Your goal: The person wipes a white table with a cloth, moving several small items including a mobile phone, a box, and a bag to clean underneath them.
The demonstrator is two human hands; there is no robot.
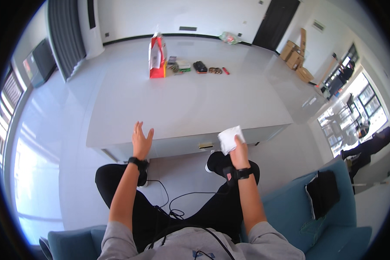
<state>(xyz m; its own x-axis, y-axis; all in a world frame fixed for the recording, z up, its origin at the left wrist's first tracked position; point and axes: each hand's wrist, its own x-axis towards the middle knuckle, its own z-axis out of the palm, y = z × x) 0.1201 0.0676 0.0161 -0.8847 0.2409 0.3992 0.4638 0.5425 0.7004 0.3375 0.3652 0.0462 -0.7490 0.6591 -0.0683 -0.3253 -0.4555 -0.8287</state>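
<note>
My right hand [239,157] grips a folded white tissue or cloth [229,139] just off the near edge of the white table [195,102]. The thumb lies over the white piece; its other fingers are mostly hidden behind. My left hand [141,142] is held up at the table's near left edge, fingers apart, holding nothing. Both wrists wear black bands. Across the far part of the tabletop stand a red and white bag [157,58], a white and green pack [183,66], a black case [199,67], a brown coiled or beaded item [215,70] and a small red stick-shaped thing [225,70].
I sit on a blue sofa [286,195] with a black cushion [323,195] at the right. A black cable [190,193] runs between my legs. Cardboard boxes [294,57] and a plastic bag [229,38] lie along the far wall. People [370,145] are at the far right.
</note>
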